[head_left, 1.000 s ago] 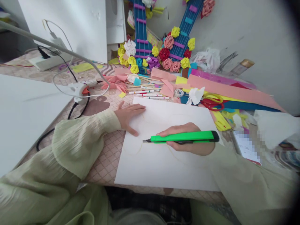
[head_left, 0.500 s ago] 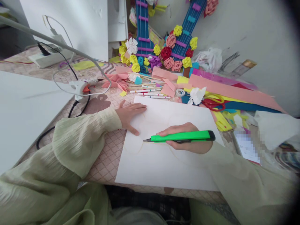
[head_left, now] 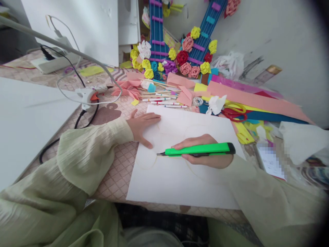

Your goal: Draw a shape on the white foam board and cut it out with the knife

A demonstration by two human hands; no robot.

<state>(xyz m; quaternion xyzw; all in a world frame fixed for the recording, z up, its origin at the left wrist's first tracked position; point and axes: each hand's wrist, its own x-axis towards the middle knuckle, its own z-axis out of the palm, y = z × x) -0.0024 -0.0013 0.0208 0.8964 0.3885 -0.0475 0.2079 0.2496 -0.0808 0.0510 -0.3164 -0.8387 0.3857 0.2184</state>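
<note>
Cutter [head_left: 197,150] stays put on the sheet [head_left: 169,185]

Over the last second only the view shifts slightly; the blade [head_left: 160,154] stays by a faint curved line [head_left: 145,168], so the work looks paused or very slow. The right hand [head_left: 214,162] grips the cutter; the left hand [head_left: 140,127] lies flat, fingers spread, across the sheet's left edge, thumb [head_left: 147,143] near the blade. Whether the tip presses in, I cannot tell. The sheet lies on the table [head_left: 118,175], its near edge close to the table's. Between cutter and that edge there is broad room to move. Markers [head_left: 164,103] crowd the far edge; a phone [head_left: 269,161] lies off to the right.
</note>
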